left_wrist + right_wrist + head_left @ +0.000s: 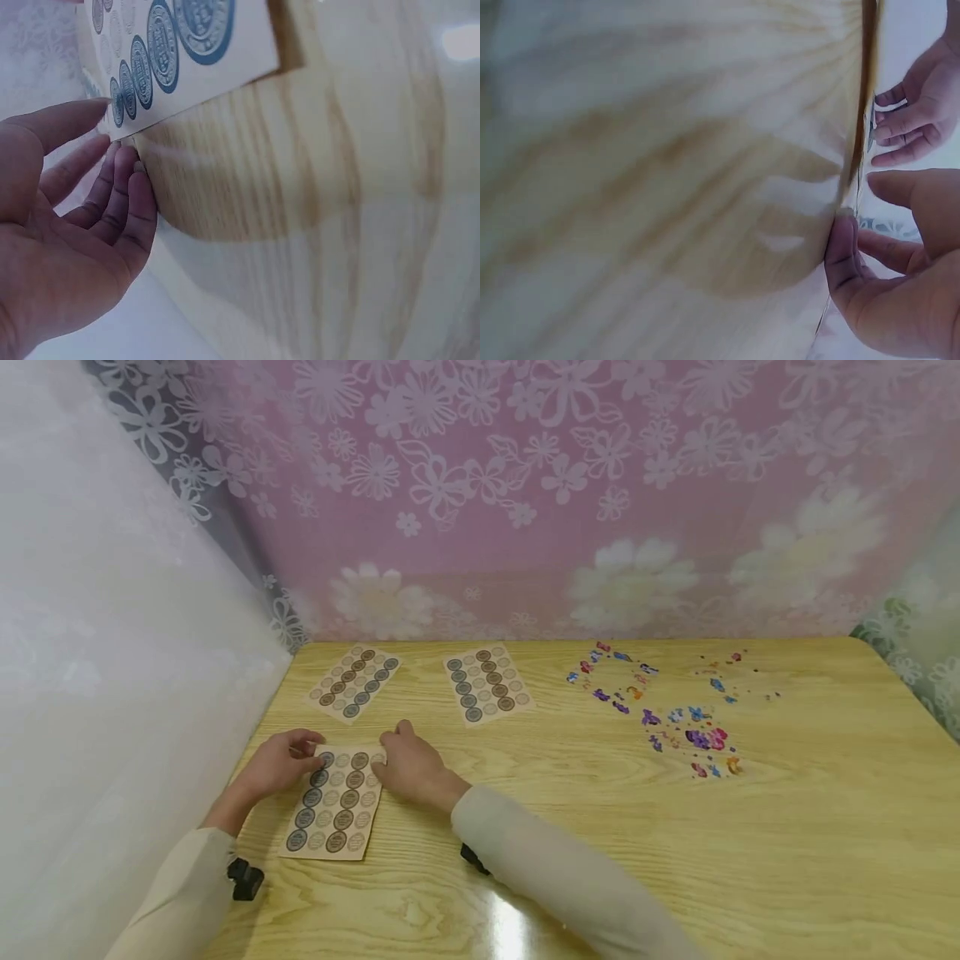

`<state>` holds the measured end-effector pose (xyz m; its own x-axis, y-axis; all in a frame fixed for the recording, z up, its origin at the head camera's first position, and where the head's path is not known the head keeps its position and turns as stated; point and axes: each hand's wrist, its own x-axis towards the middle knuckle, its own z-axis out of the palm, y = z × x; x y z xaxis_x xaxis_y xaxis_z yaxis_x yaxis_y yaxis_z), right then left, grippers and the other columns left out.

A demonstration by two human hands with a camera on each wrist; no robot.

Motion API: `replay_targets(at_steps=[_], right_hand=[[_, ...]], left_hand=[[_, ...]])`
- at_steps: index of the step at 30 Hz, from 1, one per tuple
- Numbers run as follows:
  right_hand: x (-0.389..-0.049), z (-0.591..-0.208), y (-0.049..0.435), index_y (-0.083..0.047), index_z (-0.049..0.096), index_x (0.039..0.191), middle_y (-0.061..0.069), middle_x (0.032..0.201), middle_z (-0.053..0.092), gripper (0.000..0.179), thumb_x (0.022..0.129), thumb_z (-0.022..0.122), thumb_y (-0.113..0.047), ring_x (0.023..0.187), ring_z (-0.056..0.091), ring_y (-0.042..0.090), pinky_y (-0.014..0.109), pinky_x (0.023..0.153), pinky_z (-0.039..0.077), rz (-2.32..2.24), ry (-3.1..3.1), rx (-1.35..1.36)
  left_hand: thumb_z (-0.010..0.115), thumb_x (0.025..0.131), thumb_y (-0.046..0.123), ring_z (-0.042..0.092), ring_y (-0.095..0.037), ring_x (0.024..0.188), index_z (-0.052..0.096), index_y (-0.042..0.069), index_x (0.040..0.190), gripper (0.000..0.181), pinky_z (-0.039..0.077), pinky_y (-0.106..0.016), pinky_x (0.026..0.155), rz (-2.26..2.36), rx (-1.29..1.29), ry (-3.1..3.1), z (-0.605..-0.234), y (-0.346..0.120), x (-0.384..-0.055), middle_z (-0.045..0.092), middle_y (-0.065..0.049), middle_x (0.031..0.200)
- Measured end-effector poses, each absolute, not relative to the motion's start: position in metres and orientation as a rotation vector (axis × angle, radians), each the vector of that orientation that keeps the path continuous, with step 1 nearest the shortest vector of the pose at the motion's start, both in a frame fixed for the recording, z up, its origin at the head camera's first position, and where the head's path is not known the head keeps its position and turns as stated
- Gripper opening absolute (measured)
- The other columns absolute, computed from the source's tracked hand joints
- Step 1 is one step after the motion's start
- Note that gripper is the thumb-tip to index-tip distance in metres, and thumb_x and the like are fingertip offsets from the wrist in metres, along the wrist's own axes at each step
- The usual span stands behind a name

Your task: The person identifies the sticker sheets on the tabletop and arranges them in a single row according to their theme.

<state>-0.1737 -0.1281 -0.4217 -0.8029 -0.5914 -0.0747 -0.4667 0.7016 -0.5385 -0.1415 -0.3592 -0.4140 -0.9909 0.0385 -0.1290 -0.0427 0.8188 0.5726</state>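
A tan sheet of round stickers (339, 802), with columns of dark blue, pale and brown circles, lies at the front left of the table. My left hand (279, 766) pinches its far left corner, the thumb over the top face. At the far right corner my right hand (412, 766) holds the edge between thumb and fingers. Seen from the left wrist, the left thumb (71, 120) reaches onto the blue circles (161, 45) while the other fingers curl beneath the edge. The right wrist view shows the right hand (900, 292) with fingertips at the thin paper edge, low over the wood.
Two similar sticker sheets, one at the back left (356, 683) and another right of it (489, 683), lie on the wooden table (570, 827). Small colourful butterfly-like stickers (697, 739) are scattered at the right. A flowered pink curtain (517, 527) hangs behind; a white curtain (135, 635) hangs at left.
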Motion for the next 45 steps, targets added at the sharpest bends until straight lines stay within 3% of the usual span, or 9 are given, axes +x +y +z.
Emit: replay_targets(at_steps=[6,12,17,24,33,45], right_hand=[[-0.177,-0.417,-0.121,-0.006,0.05,0.136,0.01,0.122,0.048,0.045,0.099,0.051,-0.031,0.096,0.053,0.016,0.028,0.086,0.046,-0.854,2.579,-0.805],[-0.183,-0.41,-0.112,-0.009,0.05,0.138,0.01,0.127,0.05,0.045,0.1,0.048,-0.034,0.107,0.054,0.017,0.029,0.091,0.045,-0.801,2.597,-0.835],[-0.19,-0.403,-0.102,-0.014,0.05,0.138,0.007,0.134,0.05,0.045,0.1,0.046,-0.037,0.114,0.054,0.02,0.033,0.09,0.046,-0.738,2.669,-0.849],[-0.198,-0.391,-0.09,-0.019,0.046,0.142,0.005,0.145,0.042,0.048,0.101,0.042,-0.043,0.13,0.041,0.025,0.04,0.101,0.04,-0.517,2.795,-0.926],[-0.212,-0.378,-0.08,-0.028,0.028,0.152,0.007,0.158,0.015,0.062,0.098,0.03,-0.06,0.143,0.011,0.03,0.044,0.112,0.019,-0.16,2.857,-0.949],[-0.234,-0.377,-0.075,-0.036,0.011,0.154,0.004,0.159,0.005,0.072,0.092,0.019,-0.072,0.144,0.001,0.029,0.051,0.113,0.006,-0.117,2.835,-0.819]], left_hand=[[0.06,0.095,0.019,0.06,-0.039,0.097,0.052,-0.008,0.127,0.043,0.05,-0.046,0.074,0.872,-0.006,2.91,-0.411,-0.364,-0.141,0.061,-0.022,0.104],[0.058,0.095,0.015,0.059,-0.044,0.1,0.048,-0.009,0.131,0.044,0.051,-0.048,0.074,0.851,0.019,2.949,-0.4,-0.363,-0.14,0.053,-0.031,0.116],[0.056,0.096,0.018,0.054,-0.046,0.106,0.047,-0.006,0.134,0.046,0.046,-0.056,0.083,0.79,0.026,3.011,-0.394,-0.362,-0.142,0.048,-0.031,0.123],[0.052,0.099,0.029,0.048,-0.047,0.112,0.045,-0.002,0.137,0.05,0.041,-0.061,0.083,0.569,0.107,3.156,-0.388,-0.361,-0.148,0.044,-0.027,0.13],[0.042,0.101,0.043,0.035,-0.054,0.122,0.039,0.001,0.144,0.06,0.03,-0.068,0.092,0.32,0.272,3.244,-0.377,-0.36,-0.162,0.033,-0.031,0.142],[0.037,0.1,0.051,0.023,-0.049,0.133,0.029,0.008,0.151,0.067,0.023,-0.064,0.101,0.186,0.287,3.156,-0.37,-0.364,-0.186,0.023,-0.029,0.15]])
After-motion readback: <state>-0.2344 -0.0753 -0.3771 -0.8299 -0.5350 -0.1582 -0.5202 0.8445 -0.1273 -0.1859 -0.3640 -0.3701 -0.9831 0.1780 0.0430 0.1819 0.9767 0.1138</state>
